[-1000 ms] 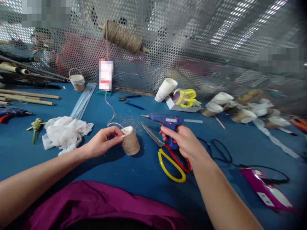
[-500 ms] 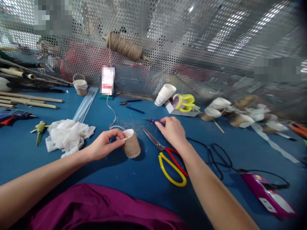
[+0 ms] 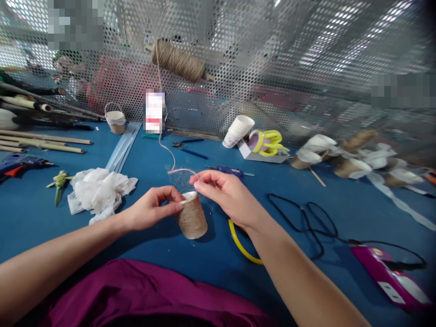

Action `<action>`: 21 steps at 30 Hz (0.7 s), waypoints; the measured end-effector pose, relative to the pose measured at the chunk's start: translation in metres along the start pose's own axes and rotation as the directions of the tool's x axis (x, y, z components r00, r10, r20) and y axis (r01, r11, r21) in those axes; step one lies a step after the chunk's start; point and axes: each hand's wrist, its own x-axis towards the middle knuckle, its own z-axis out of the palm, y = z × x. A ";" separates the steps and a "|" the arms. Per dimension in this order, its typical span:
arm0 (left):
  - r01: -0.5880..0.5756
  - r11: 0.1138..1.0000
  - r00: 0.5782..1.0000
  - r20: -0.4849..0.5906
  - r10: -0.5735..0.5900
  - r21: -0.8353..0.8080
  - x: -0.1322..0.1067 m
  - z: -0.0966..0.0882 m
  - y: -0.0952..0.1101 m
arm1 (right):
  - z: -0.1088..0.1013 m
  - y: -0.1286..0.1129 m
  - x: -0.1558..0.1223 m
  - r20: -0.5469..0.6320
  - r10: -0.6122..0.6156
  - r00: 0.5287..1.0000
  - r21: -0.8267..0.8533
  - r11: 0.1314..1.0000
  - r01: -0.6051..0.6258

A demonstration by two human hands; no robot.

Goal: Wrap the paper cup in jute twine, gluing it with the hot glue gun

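My left hand [image 3: 155, 206] pinches the rim of a twine-wrapped paper cup [image 3: 193, 219], which tilts slightly over the blue table, its white mouth facing away from me. Just right of the rim, my right hand [image 3: 228, 193] has its thumb and fingertips closed on a strand of twine [image 3: 174, 164]. The strand runs back across the table toward the twine spool [image 3: 179, 61] on the mesh. Behind my right hand lies a blue glue gun [image 3: 230, 171], partly covered. Scissors lie beneath my right wrist, with only a yellow handle [image 3: 240, 245] showing.
Crumpled white lace [image 3: 100, 190] and another glue gun [image 3: 23, 164] lie left. At the back are a small handled basket [image 3: 116, 122], a phone [image 3: 154, 111], pliers [image 3: 190, 147] and stacked paper cups [image 3: 238, 131]. A black cord meets a purple power strip [image 3: 391, 277] at right.
My right hand has let go of the glue gun and moved left and toward me, taking hold of the twine. The cup has shifted slightly right and nearer me in my left hand.
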 end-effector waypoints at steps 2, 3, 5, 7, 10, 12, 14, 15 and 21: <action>0.018 0.999 1.000 0.004 -0.018 -0.040 0.000 0.001 0.001 | -0.005 0.004 -0.009 -0.062 0.017 0.998 0.050 0.999 -0.014; 0.023 0.998 1.000 0.007 -0.022 -0.055 0.000 0.001 0.001 | -0.006 0.006 -0.012 -0.088 0.026 0.996 0.080 0.997 -0.019; 0.032 0.997 0.999 0.016 -0.031 -0.075 0.000 0.002 0.002 | -0.007 0.010 -0.017 -0.130 0.032 0.991 0.128 0.992 -0.015; 0.040 0.995 0.999 0.017 -0.038 -0.091 -0.001 0.002 0.003 | -0.006 0.015 -0.020 -0.156 0.038 0.987 0.163 0.987 -0.012; 0.049 0.993 0.999 0.024 -0.047 -0.106 -0.001 0.003 0.004 | -0.004 0.022 -0.021 -0.190 0.045 0.981 0.197 0.980 -0.007; 0.051 0.993 0.998 0.035 -0.048 -0.106 -0.002 0.003 0.005 | -0.003 0.026 -0.021 -0.198 0.055 0.979 0.216 0.976 -0.012; 0.046 0.993 0.998 0.046 -0.041 -0.107 -0.003 0.003 0.005 | -0.002 0.028 -0.021 -0.186 0.069 0.980 0.233 0.972 -0.025; 0.041 0.993 0.998 0.051 -0.036 -0.113 -0.003 0.003 0.006 | -0.002 0.029 -0.021 -0.178 0.075 0.981 0.240 0.970 -0.030; 0.041 0.985 0.996 0.085 -0.027 -0.165 -0.004 0.002 0.008 | 0.000 0.029 -0.023 -0.142 0.078 0.987 0.278 0.960 -0.035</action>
